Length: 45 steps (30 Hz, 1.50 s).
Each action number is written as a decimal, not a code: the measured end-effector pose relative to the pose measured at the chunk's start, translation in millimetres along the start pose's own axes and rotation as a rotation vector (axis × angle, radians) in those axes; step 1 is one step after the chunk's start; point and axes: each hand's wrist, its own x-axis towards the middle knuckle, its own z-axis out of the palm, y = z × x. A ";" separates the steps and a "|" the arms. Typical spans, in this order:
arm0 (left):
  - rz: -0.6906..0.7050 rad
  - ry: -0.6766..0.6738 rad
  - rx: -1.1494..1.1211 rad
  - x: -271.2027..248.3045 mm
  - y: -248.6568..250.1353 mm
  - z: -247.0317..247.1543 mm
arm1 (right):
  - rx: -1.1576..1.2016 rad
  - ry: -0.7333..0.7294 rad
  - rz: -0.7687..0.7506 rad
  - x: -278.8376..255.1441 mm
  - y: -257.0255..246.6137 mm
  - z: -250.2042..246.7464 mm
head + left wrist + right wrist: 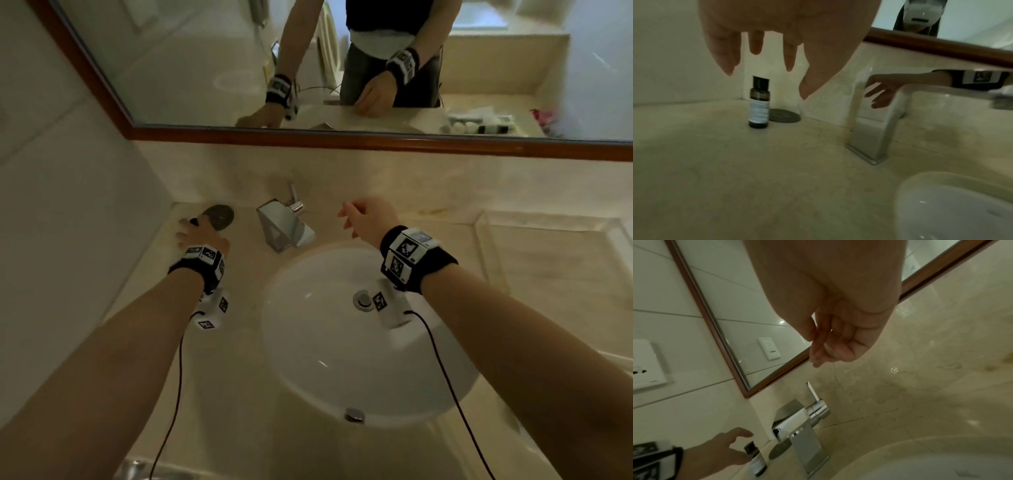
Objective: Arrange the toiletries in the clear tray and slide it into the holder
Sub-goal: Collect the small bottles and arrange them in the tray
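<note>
You're at the gathering step: your left hand (777, 32) hovers above a small dark bottle (758, 104) with fingers spread and straight, gripping nothing, not touching the bottle as far as the left wrist view shows. The bottle stands upright on the counter (735, 170) in the left-centre of that frame, just in front of a flat dark disc (786, 116), near the wall corner. In the head view it sits at centre-left, mostly hidden under your fingers. Your right hand (368, 217) hangs in the air right of the faucet (284, 226), above the far rim of the sink (342, 342), fingers loosely curled and empty. The clear tray isn't directly in view; the mirror (342, 68) reflects a cluster of toiletries (479, 125) at the right of the head frame, likely where it sits, but too small to be sure. The holder isn't visible. Next move, as I read it: lower your left hand, close thumb and fingers around the bottle's body below the cap, lift straight up, carry it rightward past the faucet. Bottle is narrow and tall, so a sideways nudge could tip it.
</note>
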 end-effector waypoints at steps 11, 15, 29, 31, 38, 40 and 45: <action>0.173 -0.102 0.006 77.2 -18.2 11.3 | -0.010 -0.019 0.065 23.6 -2.1 29.3; 0.122 -0.114 -0.131 69.5 -16.9 15.5 | -0.023 -0.026 0.058 15.1 -1.2 31.2; 0.491 -0.336 -0.865 -156.9 33.5 14.5 | -0.027 -0.259 -0.084 -78.7 9.0 49.9; 0.475 -0.369 -0.922 -184.7 48.8 22.4 | -0.045 -0.171 -0.078 -94.4 23.5 33.4; 0.550 -0.384 -0.890 -273.3 120.4 45.7 | -0.094 -0.090 -0.025 -142.7 88.1 -57.2; 0.576 -0.400 -0.851 -302.2 143.6 53.1 | 0.006 -0.050 0.016 -158.5 113.8 -84.9; 0.651 -0.468 -0.633 -369.8 192.7 87.0 | 0.350 0.063 0.222 -205.9 187.9 -159.7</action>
